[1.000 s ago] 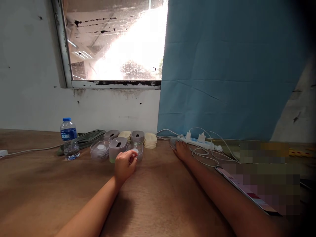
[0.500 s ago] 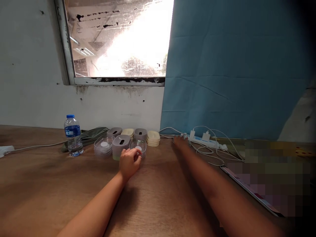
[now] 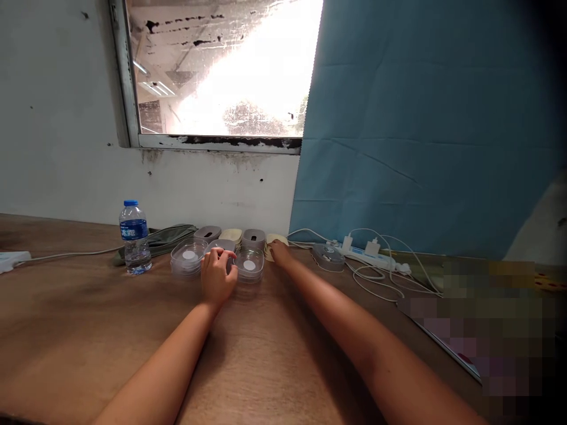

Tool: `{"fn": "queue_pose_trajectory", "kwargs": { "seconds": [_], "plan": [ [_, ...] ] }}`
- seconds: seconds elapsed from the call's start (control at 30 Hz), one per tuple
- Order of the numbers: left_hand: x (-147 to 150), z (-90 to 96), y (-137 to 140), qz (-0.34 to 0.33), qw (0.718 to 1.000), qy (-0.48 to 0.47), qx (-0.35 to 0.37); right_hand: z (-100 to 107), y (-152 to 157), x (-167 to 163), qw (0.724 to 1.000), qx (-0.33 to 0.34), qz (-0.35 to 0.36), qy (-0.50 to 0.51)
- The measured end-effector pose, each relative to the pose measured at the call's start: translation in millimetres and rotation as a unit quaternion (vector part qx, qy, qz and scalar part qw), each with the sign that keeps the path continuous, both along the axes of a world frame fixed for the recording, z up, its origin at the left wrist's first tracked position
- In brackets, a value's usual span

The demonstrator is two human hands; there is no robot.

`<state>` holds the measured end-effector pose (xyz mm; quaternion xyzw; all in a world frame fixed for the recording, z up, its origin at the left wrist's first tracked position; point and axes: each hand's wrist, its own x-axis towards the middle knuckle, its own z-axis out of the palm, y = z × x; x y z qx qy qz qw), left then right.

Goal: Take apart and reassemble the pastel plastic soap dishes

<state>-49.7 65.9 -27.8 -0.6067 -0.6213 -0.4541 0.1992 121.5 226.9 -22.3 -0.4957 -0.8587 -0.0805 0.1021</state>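
Observation:
My left hand (image 3: 218,276) is in front of a grey container (image 3: 222,244), its curved fingers apart and over the container's near top edge. Most of that container is hidden behind the hand. Clear plastic containers with white round labels are stacked on both sides of it, one clear stack (image 3: 186,264) at left and another clear stack (image 3: 250,268) at right. Farther right, the fingers of my right hand (image 3: 280,254) close around the near right side of a stack of cream lid-like pieces (image 3: 275,238). That hand covers much of the stack.
Behind stand more grey containers (image 3: 253,237) and another cream stack (image 3: 231,237). A water bottle (image 3: 134,239) and green pouch (image 3: 170,237) are at left. At right lie a grey flat object (image 3: 328,258), a power strip (image 3: 367,255) and loose white cables (image 3: 376,286).
My right hand has moved left from the grey flat object to the cream stack, uncovering that object. My left hand has shifted left, from beside the right clear stack to the grey container.

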Motion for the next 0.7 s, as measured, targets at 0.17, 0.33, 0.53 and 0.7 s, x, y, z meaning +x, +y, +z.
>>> {"fn": "queue_pose_trajectory", "kwargs": {
  "seconds": [0.17,0.33,0.53,0.7],
  "plan": [
    [-11.0,-10.6,14.1,0.007,0.999,0.03,-0.035,-8.1,5.9,-1.1,0.997,-0.004,-0.052,0.061],
    [-20.3,-21.3,22.6,0.017,0.994,0.051,-0.095,-1.6,12.4,5.7,0.992,0.004,-0.024,0.126],
    [-28.0,-23.3,25.3,-0.002,0.99,0.073,-0.119,30.2,-8.9,40.5,0.974,0.052,0.054,0.216],
    [-30.2,-21.8,25.2,-0.007,0.992,0.061,-0.106,23.7,-85.6,89.3,0.955,0.055,0.149,0.249]
  ]
}}
